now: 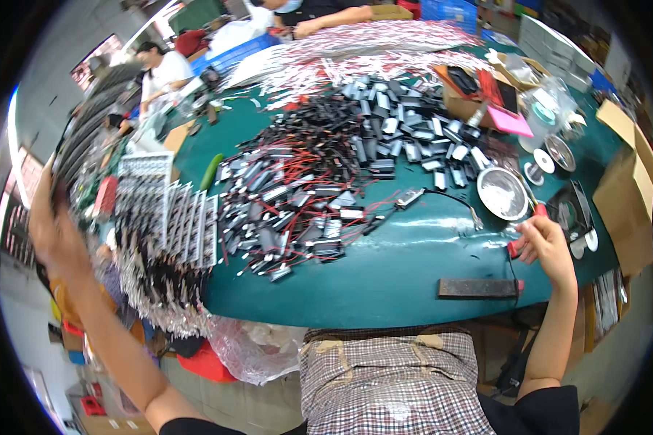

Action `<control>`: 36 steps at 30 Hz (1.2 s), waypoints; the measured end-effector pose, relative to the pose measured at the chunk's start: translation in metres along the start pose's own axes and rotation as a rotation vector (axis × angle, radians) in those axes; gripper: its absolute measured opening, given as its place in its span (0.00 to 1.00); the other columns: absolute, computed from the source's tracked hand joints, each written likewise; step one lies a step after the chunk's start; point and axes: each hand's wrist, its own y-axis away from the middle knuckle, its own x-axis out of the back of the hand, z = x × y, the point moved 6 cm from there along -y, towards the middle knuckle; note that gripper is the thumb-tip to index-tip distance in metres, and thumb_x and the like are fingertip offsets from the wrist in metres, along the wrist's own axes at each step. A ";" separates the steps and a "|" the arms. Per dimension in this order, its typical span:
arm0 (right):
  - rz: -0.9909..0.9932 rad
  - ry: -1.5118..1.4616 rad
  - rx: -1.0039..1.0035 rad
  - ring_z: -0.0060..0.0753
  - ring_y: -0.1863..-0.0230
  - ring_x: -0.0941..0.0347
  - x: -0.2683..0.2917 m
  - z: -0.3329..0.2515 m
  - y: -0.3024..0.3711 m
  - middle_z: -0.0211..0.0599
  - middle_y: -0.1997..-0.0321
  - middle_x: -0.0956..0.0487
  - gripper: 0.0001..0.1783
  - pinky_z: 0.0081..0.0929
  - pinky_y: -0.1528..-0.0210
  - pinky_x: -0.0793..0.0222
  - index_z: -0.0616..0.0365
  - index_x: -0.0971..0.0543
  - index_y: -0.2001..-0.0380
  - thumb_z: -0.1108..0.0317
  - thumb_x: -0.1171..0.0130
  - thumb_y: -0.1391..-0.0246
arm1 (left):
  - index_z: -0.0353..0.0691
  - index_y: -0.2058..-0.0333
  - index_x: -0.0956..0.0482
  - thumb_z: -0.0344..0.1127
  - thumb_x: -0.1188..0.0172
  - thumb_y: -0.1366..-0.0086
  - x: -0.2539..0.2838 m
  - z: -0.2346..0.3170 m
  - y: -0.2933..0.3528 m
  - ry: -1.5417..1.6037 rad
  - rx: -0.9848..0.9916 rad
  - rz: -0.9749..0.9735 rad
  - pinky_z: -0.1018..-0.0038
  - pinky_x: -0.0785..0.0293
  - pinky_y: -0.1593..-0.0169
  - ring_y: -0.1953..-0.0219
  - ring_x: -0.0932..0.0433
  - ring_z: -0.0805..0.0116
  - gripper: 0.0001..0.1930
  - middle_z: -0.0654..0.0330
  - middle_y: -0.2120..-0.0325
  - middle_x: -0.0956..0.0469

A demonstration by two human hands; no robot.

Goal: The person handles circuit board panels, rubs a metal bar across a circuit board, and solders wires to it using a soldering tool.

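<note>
My left hand (pixel 56 235) is raised at the far left, blurred by motion. It grips the lower end of a dark grey ribbed rack (pixel 98 123), also smeared; the fingertips are partly hidden. Beside it, light grey slotted racks (pixel 192 225) lie stacked, with wire ends hanging in a fringe off the table's left edge. At the right, my right hand (pixel 545 245) is closed around a red-handled soldering iron (pixel 540 209), whose thin shaft points away toward a round metal bowl (pixel 502 193). A dark cord runs down from the handle.
Wired small modules (pixel 290 203) are heaped mid-table; dark metal cases (pixel 406 119) lie behind. Bundled red and white wires (pixel 355 47) cover the far end. A dark bar (pixel 479 288) sits near the front edge, a cardboard box (pixel 627 188) at right. Co-workers sit beyond.
</note>
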 end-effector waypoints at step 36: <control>-1.123 -1.268 0.151 0.59 0.33 0.38 -0.166 -0.143 -0.005 0.65 0.33 0.38 0.59 0.49 0.33 0.40 0.71 0.42 0.34 0.22 0.65 0.45 | 0.39 0.61 0.16 0.25 0.44 0.40 0.030 0.173 -0.060 0.776 -0.190 0.231 0.60 0.33 0.40 0.55 0.18 0.60 0.11 0.57 0.63 0.15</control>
